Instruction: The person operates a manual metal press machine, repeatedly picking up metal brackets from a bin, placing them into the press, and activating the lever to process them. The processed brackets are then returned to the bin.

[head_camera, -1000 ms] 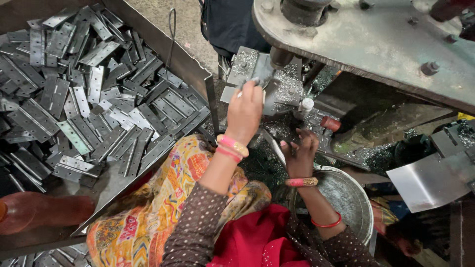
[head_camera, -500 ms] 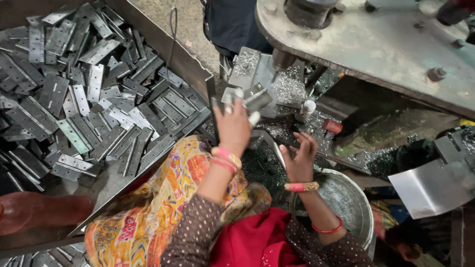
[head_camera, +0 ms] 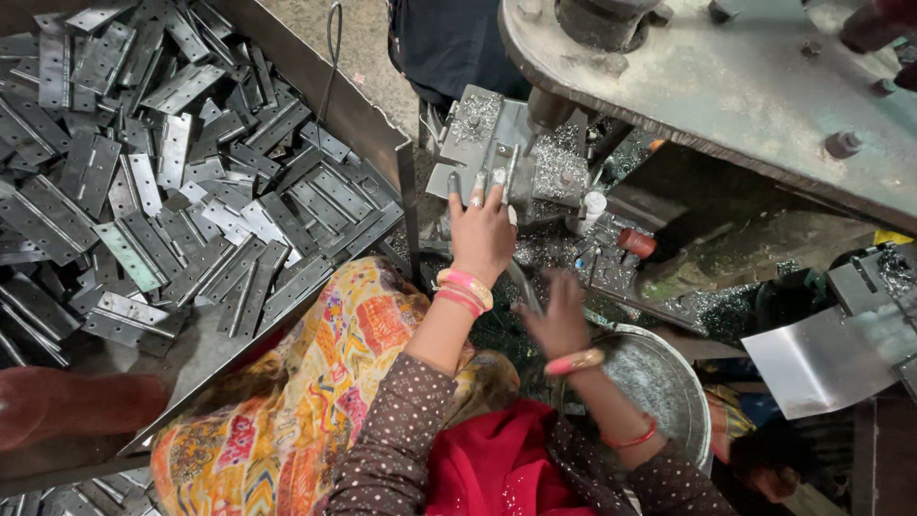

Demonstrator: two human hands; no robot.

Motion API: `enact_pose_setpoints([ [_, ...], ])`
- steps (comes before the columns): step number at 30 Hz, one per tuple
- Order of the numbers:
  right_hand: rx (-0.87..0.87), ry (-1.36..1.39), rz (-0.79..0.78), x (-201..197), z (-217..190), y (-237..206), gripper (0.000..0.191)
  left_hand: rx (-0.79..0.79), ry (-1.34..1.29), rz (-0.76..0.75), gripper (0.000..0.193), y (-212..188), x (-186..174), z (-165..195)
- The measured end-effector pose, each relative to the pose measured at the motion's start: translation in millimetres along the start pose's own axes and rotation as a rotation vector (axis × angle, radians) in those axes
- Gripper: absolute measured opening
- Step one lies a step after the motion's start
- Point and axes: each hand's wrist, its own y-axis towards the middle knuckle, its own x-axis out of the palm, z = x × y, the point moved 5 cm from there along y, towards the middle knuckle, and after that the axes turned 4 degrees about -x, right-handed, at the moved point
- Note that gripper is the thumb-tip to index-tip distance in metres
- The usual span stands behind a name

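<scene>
Pressing flat grey metal hinge plate [head_camera: 482,175] onto steel drill-press jig block [head_camera: 497,143] with left hand [head_camera: 480,229], fingers [head_camera: 475,194] extended flat over plate, pinning rather than clenching. Sitting under drill spindle [head_camera: 547,110], shavings strewn around. Hovering lower right, right hand [head_camera: 557,313], motion-blurred, fingers spread, released, holding nothing; just above round steel bowl [head_camera: 659,382]. Lying heaped at left in slanted sheet-metal tray [head_camera: 368,124], grey hinge plates [head_camera: 143,191]. Overhanging at top right, grey round machine surface [head_camera: 726,67].
</scene>
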Motion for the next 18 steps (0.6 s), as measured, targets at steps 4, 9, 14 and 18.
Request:
enact_pose_setpoints([
  [4,0.428,-0.047,-0.462,80,44,-49,0.06,-0.005,0.044,0.059,0.02,2,-9,-9],
  [9,0.345,0.007,-0.48,90,51,-52,0.072,-0.008,-0.02,-0.002,0.024,-4,-7,-15],
  [14,0.339,-0.14,-0.659,43,30,-1,0.08,0.038,0.034,0.089,0.022,0,2,-12],
  [18,0.416,-0.098,-0.677,32,24,5,0.074,-0.003,-0.01,0.019,0.019,25,23,-14],
])
